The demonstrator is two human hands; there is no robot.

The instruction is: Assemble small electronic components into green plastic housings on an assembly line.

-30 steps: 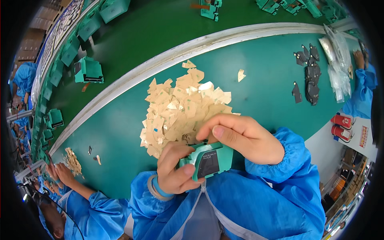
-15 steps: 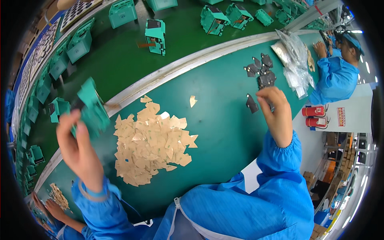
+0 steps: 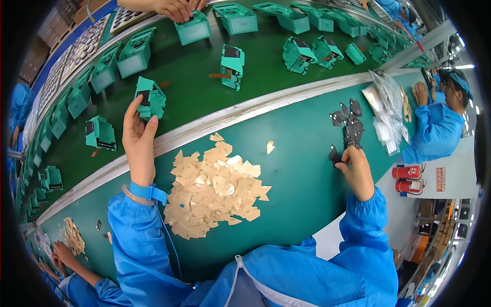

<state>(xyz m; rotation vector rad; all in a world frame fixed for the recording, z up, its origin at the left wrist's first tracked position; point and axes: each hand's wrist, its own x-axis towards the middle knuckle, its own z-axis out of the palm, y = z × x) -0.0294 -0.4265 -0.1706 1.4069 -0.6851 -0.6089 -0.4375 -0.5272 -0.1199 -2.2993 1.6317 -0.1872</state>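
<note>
Over the green belt, my left hand (image 3: 139,140) grips a green plastic housing (image 3: 152,98) between thumb and fingers; the housing has a dark part and an orange ribbon strip. At the right side of the table, my right hand (image 3: 359,174) has its fingers bent down onto the small flat black parts (image 3: 353,128). Thumb and fingertips close at the lower end of that cluster, on a black part (image 3: 335,155), partly hidden. Between my arms lies a heap of beige adhesive pieces (image 3: 215,189), with one loose beige piece (image 3: 270,147) apart from it.
More green housings (image 3: 232,66) stand along the belt beyond a pale metal rail (image 3: 245,105). Another person's hands (image 3: 179,9) work on a housing at the far side. Clear plastic bags (image 3: 386,115) lie at the right, near a seated co-worker (image 3: 434,120).
My left hand has carried the green housing away from me, over the belt. My right hand has come down onto the black parts. The view has shifted, and another person's hands now show at the far side.
</note>
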